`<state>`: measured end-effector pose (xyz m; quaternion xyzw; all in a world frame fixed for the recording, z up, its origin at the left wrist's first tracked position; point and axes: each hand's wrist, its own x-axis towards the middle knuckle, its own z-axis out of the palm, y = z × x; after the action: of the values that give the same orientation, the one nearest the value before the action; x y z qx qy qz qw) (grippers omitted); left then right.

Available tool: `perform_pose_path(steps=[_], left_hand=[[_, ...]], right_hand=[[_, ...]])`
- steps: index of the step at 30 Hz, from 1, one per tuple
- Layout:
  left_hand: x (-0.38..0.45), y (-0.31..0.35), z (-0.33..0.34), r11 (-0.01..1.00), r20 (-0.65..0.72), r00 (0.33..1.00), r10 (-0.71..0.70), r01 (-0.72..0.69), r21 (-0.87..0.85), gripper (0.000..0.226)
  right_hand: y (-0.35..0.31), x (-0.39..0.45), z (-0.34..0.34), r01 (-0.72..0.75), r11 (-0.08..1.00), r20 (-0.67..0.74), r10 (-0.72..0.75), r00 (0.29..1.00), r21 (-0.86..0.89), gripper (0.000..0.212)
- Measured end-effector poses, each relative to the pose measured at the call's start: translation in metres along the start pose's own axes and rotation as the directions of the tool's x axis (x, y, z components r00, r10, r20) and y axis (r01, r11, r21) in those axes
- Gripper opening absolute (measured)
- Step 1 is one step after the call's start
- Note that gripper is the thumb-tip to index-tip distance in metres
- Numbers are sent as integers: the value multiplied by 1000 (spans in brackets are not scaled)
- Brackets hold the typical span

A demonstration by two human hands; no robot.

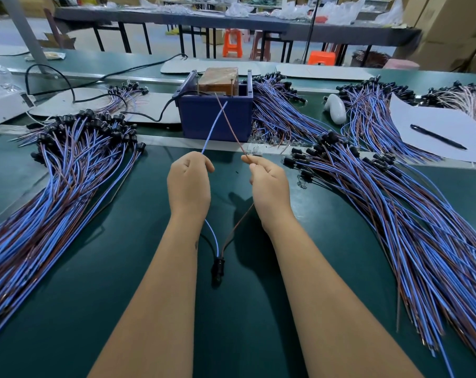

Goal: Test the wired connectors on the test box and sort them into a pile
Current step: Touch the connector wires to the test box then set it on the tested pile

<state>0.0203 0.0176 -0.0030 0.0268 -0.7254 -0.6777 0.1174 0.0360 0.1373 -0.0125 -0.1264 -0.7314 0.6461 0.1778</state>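
Ahead of both hands, the blue test box [215,118] holds a brown block [218,79]. Left hand [188,184] pinches the blue wire [213,126], right hand [269,186] the brown wire [229,126]; their black connector [218,267] hangs between the forearms.

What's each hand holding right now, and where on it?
Left hand pinches the blue wire, right hand the brown wire, each partway along; the black connector hangs below.

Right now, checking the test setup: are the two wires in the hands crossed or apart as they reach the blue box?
Crossed. The blue wire and brown wire form an X before the blue plastic test box.
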Motion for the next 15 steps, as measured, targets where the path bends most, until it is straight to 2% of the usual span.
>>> perform_pose_path(steps=[5,15], left_hand=[[3,-1,-3,999,-89,996,-3,-2,-49,21],[6,-5,-6,999,-93,995,-25,27,21,27]], right_hand=[[1,2,-1,-3,1000,17,3,1000,5,36],[1,3,-1,34,999,26,-35,999,38,35]])
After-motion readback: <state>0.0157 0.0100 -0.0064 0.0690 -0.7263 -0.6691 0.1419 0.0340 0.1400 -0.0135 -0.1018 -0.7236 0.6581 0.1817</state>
